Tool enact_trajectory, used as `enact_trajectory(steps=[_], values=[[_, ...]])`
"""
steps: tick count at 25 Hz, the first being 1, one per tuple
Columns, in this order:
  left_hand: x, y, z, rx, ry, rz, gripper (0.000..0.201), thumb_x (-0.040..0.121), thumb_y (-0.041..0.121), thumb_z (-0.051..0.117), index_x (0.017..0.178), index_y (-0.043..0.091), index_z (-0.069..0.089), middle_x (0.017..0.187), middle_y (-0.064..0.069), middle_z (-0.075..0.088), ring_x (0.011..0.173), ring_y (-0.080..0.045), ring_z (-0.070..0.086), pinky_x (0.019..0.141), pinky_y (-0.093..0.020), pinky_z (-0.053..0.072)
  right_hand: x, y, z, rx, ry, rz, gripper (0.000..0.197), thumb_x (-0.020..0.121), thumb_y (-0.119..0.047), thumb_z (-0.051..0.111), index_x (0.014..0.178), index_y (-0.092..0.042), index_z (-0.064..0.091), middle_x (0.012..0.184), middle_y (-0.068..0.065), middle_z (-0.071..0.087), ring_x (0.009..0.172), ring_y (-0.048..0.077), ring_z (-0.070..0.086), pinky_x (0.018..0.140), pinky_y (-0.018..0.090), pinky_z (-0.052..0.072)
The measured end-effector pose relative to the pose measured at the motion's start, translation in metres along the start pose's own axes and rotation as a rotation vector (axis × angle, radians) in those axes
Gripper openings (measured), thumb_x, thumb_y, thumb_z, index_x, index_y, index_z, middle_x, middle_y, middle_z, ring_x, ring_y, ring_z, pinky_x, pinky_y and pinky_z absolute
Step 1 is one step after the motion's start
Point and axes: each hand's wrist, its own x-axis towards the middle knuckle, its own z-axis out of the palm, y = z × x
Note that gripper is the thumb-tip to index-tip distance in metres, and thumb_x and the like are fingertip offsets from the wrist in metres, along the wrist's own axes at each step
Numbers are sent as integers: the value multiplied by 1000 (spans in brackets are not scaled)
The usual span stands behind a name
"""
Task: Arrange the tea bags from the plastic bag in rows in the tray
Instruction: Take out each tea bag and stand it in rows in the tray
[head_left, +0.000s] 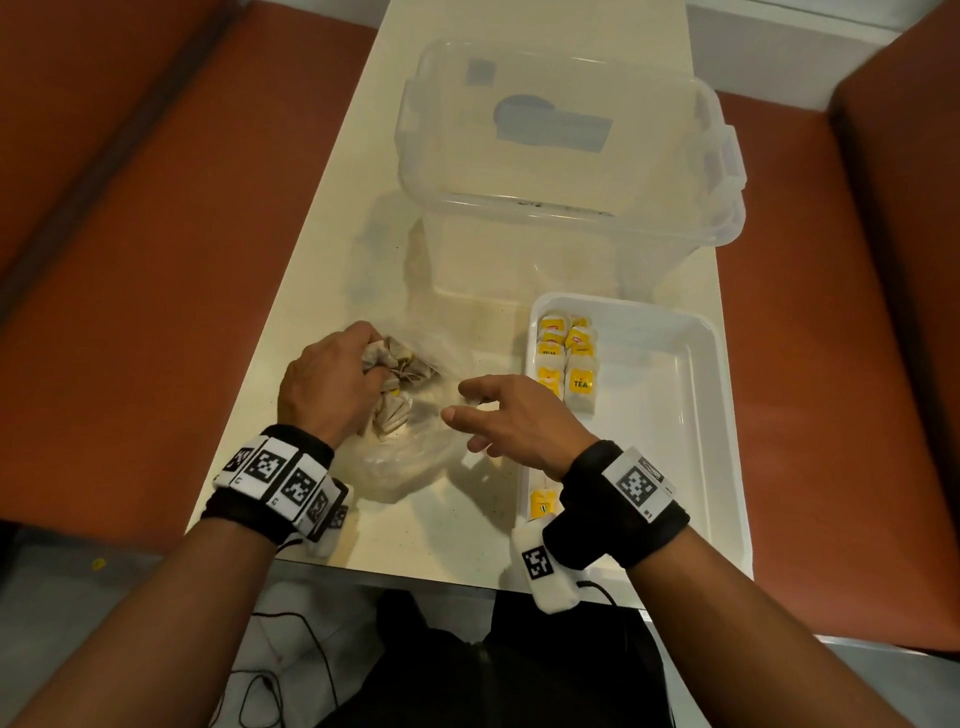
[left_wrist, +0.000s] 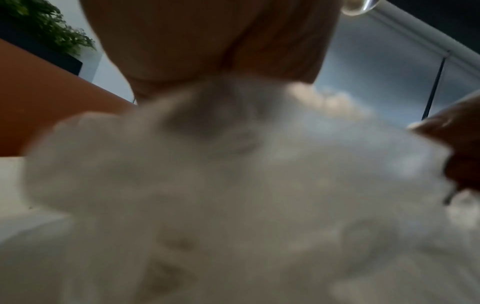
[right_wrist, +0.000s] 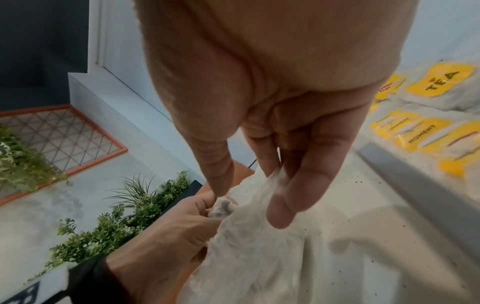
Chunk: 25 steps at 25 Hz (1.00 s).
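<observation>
A crumpled clear plastic bag (head_left: 415, 460) lies on the cream table (head_left: 322, 291) in front of me. My left hand (head_left: 332, 379) grips a clump of grey tea bags (head_left: 397, 371) at the bag's left side. My right hand (head_left: 493, 415) hovers over the bag's right side, and in the right wrist view its fingers (right_wrist: 283, 201) pinch a peak of the plastic bag (right_wrist: 259, 246). The white tray (head_left: 717, 415) sits to the right. Several yellow-tagged tea bags (head_left: 569, 358) lie in two columns along its left wall. The left wrist view is a blur of plastic bag (left_wrist: 207, 185).
A large clear storage bin (head_left: 571, 171) stands behind the bag and tray. One more yellow-tagged tea bag (head_left: 543, 503) lies at the tray's near left corner, by my right wrist. Orange seating flanks the narrow table on both sides.
</observation>
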Motion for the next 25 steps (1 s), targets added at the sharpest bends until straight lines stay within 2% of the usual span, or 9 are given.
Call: enact_trajectory(steps=[4, 6, 9, 13, 16, 18, 20, 23, 25], values=[[-7, -4, -15, -247, -61, -48, 16, 90, 24, 67, 103, 30, 59, 97, 4, 67, 83, -20, 62, 66, -33, 45, -3, -5, 1, 36, 0, 4, 65, 92, -47, 65, 143, -10, 51, 139, 1, 59, 84, 13, 74, 86, 41, 59], [-12, -2, -24, -609, -173, -135, 25, 92, 19, 67, 113, 32, 59, 106, 2, 68, 91, -22, 66, 74, -37, 55, -4, -7, 2, 61, -5, -2, 64, 93, -46, 65, 144, -9, 51, 139, 2, 58, 85, 15, 74, 85, 41, 60], [-19, 7, -33, -1088, -352, -313, 31, 95, 7, 60, 123, 19, 64, 116, -11, 70, 99, -27, 65, 77, -36, 55, -5, -8, 2, 96, -9, -7, 64, 93, -43, 65, 144, -8, 50, 140, 3, 57, 86, 17, 74, 86, 43, 59], [-25, 14, -45, -1475, -415, -443, 26, 94, 7, 51, 115, 9, 67, 92, -13, 69, 73, -15, 62, 59, -25, 56, -7, -6, 0, 94, -15, -11, 62, 92, -45, 66, 143, -11, 52, 138, 0, 58, 86, 16, 74, 86, 43, 60], [-28, 17, -50, -1563, -402, -527, 25, 93, 10, 48, 106, 17, 68, 74, -2, 66, 60, -11, 60, 51, -22, 52, -10, -4, -1, 50, 33, -40, 51, 91, -49, 66, 134, -22, 59, 137, -3, 59, 88, 13, 74, 89, 43, 58], [-30, 21, -49, -1564, -421, -555, 22, 89, 11, 52, 102, 19, 68, 76, -2, 66, 58, -10, 60, 47, -21, 50, -15, -4, -3, -10, 143, -91, 40, 88, -49, 68, 124, -31, 63, 134, -5, 58, 91, 11, 70, 90, 42, 56], [-34, 26, -45, -1544, -474, -560, 21, 83, 12, 56, 100, 19, 67, 82, -3, 64, 57, -10, 59, 45, -19, 48, -23, -7, -7, 73, 218, -161, 36, 87, -42, 73, 120, -34, 64, 128, -8, 58, 81, 8, 66, 85, 38, 56], [-39, 37, -38, -1475, -531, -537, 18, 90, 10, 52, 96, 19, 66, 85, -4, 65, 57, -10, 59, 44, -19, 46, -32, -15, -14, 196, 195, -267, 44, 83, -33, 79, 124, -35, 61, 125, -12, 59, 71, 2, 62, 78, 24, 55], [-40, 46, -35, -1434, -537, -530, 18, 92, 9, 51, 96, 19, 65, 85, -5, 66, 60, -11, 59, 44, -21, 47, -33, -17, -16, 217, 186, -303, 45, 82, -29, 81, 123, -33, 62, 120, -13, 62, 71, 1, 62, 78, 26, 56]])
